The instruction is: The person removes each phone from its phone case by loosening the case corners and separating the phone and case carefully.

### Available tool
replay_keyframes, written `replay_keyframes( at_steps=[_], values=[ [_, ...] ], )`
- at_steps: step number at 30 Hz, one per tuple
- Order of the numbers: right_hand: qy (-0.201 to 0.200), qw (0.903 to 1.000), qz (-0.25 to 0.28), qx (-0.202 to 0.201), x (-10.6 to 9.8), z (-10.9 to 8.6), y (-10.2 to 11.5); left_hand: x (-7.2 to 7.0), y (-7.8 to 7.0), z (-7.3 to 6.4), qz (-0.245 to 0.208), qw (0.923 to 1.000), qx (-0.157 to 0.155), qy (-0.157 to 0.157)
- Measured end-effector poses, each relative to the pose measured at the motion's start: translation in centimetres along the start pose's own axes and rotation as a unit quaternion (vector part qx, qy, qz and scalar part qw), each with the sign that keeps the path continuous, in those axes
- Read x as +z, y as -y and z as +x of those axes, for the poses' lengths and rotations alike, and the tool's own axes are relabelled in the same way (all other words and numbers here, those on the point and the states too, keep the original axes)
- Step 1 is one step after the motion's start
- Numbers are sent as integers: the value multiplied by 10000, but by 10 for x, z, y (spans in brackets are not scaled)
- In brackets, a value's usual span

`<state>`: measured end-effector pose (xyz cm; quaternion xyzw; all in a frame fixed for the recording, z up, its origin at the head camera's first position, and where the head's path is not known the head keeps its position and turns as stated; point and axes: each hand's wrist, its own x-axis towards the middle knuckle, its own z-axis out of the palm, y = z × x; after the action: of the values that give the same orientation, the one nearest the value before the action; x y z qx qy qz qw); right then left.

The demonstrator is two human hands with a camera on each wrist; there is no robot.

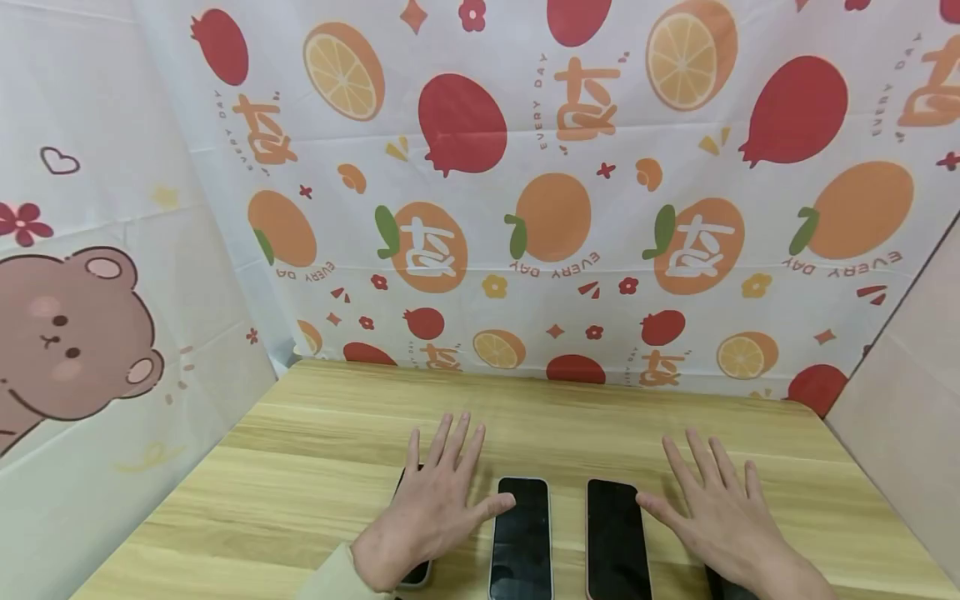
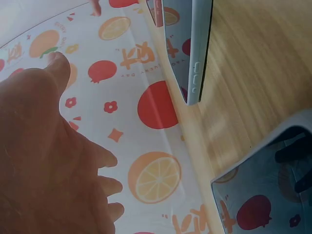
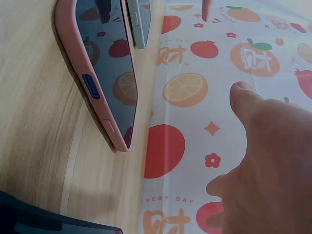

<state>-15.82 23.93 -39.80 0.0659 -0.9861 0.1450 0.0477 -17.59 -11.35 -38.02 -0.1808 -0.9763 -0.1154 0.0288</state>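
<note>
My left hand (image 1: 435,504) is spread flat, palm down, over a phone (image 1: 417,575) that it mostly hides in the head view. Its thumb overlaps the upper corner of a second phone (image 1: 522,542) in a pale case. Right of that lies a dark-screened phone in a pink case (image 1: 618,542), its pink edge plain in the right wrist view (image 3: 90,68). Fingers spread, my right hand (image 1: 727,517) hovers above a black phone (image 1: 723,586), with the thumb near the pink-cased one. Neither hand grips anything.
The phones lie side by side on a wood-grain table (image 1: 300,467). Behind it hangs a white cloth (image 1: 480,183) printed with fruit. A white cloth with a bear print (image 1: 82,333) stands at the left, and a pale panel (image 1: 915,400) borders the right side.
</note>
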Motion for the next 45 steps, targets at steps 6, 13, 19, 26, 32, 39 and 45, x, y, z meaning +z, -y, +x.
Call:
replay_keyframes(
  at_steps=[6, 13, 19, 26, 32, 39, 45],
  values=[
    [-35, 10000, 12, -45, -4, 3, 3, 0, 1, -3, -97, 9999, -46, -51],
    [-294, 9988, 212, -323, -8, 9, 16, 0, 5, -5, -453, 9987, -178, -117],
    [-232, 9929, 1096, -410, -8, 14, 32, 1, 10, -7, -923, 9947, -433, -114],
    [-49, 9791, 2001, -365, -4, 21, 49, -1, 17, -13, -1036, 9929, -465, -366],
    [27, 9714, 2348, -358, 4, 25, 66, 0, 26, -19, -1009, 9919, -683, -370],
    [634, 9455, 3167, -420, 18, 29, 91, 2, 35, -25, -1015, 9888, -959, -524],
    [1070, 9316, 3384, -789, 32, 33, 108, 5, 38, -31, -1051, 9878, -1055, -461]
  ],
)
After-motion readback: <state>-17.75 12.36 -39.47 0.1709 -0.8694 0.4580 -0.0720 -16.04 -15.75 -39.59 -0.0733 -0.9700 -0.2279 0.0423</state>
